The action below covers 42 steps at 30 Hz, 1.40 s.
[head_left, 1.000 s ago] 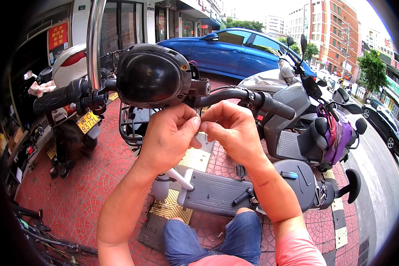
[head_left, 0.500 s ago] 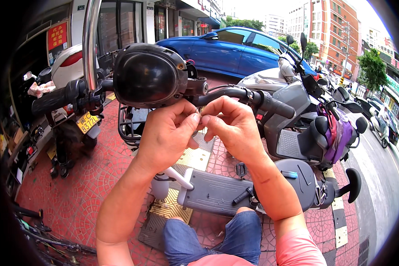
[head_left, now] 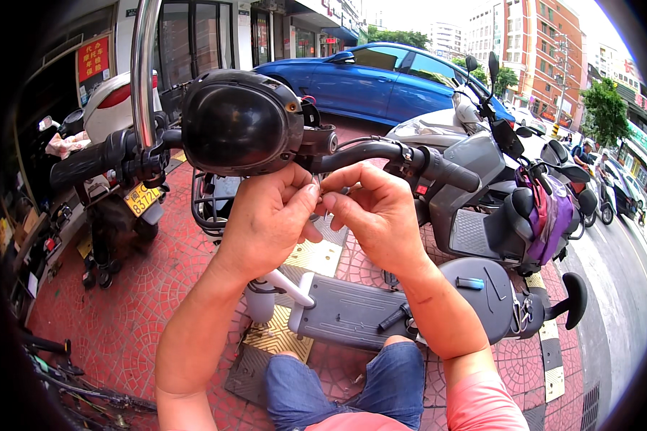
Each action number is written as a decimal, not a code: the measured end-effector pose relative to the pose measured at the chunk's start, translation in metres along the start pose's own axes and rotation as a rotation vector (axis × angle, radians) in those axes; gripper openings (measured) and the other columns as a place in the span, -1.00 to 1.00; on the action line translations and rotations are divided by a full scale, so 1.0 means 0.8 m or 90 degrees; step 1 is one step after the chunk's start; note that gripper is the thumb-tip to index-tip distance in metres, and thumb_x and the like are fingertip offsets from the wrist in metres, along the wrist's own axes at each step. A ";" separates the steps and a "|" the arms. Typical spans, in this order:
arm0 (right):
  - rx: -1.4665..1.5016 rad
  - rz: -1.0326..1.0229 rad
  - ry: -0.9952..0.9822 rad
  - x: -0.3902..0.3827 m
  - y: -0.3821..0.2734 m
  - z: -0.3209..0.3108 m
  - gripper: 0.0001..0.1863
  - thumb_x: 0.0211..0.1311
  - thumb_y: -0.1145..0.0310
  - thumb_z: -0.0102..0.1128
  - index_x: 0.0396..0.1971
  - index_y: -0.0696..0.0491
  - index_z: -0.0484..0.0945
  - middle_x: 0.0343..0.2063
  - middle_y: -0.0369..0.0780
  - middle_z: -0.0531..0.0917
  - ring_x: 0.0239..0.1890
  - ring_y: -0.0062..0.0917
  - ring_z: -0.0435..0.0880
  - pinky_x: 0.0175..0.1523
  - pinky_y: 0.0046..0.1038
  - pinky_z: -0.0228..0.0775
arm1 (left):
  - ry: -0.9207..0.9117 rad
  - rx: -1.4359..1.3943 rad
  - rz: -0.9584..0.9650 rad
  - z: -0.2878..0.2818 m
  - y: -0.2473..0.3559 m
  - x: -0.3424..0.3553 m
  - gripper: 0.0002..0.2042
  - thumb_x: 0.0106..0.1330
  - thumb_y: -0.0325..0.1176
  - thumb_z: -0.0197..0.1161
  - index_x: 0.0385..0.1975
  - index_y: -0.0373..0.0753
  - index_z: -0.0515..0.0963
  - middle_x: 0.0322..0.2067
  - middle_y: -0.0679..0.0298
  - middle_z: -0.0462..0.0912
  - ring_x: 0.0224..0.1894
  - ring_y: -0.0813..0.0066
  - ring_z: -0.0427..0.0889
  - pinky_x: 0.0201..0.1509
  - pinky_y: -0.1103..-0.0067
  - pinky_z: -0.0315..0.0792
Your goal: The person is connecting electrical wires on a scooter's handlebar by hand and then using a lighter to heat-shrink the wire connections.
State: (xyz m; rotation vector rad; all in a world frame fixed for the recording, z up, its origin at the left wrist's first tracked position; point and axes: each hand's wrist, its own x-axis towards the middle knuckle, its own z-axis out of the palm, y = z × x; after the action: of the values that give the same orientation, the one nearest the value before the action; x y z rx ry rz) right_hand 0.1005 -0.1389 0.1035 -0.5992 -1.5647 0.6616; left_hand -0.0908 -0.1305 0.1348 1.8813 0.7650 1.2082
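Note:
My left hand (head_left: pixel 269 219) and my right hand (head_left: pixel 377 212) meet fingertip to fingertip just below the handlebar (head_left: pixel 370 152) of a small electric scooter. Both pinch a small pale part (head_left: pixel 326 208) between thumbs and forefingers; it is too small and too covered to tell what it is. Right above my hands sits the scooter's round black headlamp housing (head_left: pixel 241 122). The black left grip (head_left: pixel 86 161) and right grip (head_left: pixel 449 171) stick out to either side. Beneath my forearms lies the grey footboard (head_left: pixel 352 312).
The scooter's round grey seat (head_left: pixel 482 287) carries a small blue item. A grey moped (head_left: pixel 482 187) with a purple bag stands close on the right, a white one (head_left: pixel 111 108) on the left. A blue car (head_left: pixel 381 79) is parked behind. A chrome pole (head_left: pixel 142 72) rises at the left.
My hands stay together under the handlebar, and the fingertips have shifted only slightly around the small part. Nothing else has moved.

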 end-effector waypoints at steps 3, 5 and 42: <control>0.005 0.011 -0.004 0.002 0.001 0.001 -0.87 0.42 0.59 0.35 -0.09 0.25 0.71 -0.27 -0.26 0.79 -0.30 -0.72 0.76 -0.25 -0.64 0.63 | 0.004 -0.004 0.004 0.000 -0.002 -0.002 -0.79 0.61 -0.38 0.15 -0.15 -0.43 0.60 -0.35 0.19 0.77 -0.50 0.48 0.78 -0.46 0.59 0.57; 0.002 -0.004 0.008 0.002 0.003 0.003 -0.88 0.38 0.62 0.37 -0.13 0.24 0.72 -0.27 -0.27 0.78 -0.33 -0.72 0.75 -0.28 -0.63 0.61 | 0.006 -0.005 0.005 -0.001 -0.001 -0.003 -0.79 0.61 -0.37 0.14 -0.14 -0.43 0.61 -0.34 0.19 0.77 -0.50 0.48 0.78 -0.45 0.58 0.57; -0.261 0.070 -0.227 0.033 -0.028 -0.023 -0.77 0.33 0.37 0.18 -0.39 0.26 0.58 -0.55 -0.14 0.65 -0.49 -0.36 0.64 -0.33 -0.24 0.42 | 0.193 0.106 0.194 0.031 -0.048 -0.022 -0.90 0.45 -0.63 0.27 -0.10 -0.40 0.60 -0.35 0.22 0.79 -0.38 0.54 0.81 -0.32 0.59 0.67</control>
State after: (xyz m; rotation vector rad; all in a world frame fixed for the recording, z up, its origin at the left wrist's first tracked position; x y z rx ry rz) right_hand 0.1164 -0.1342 0.1391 -0.9133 -2.0354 0.5514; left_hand -0.0776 -0.1309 0.0879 2.0285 0.7763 1.6946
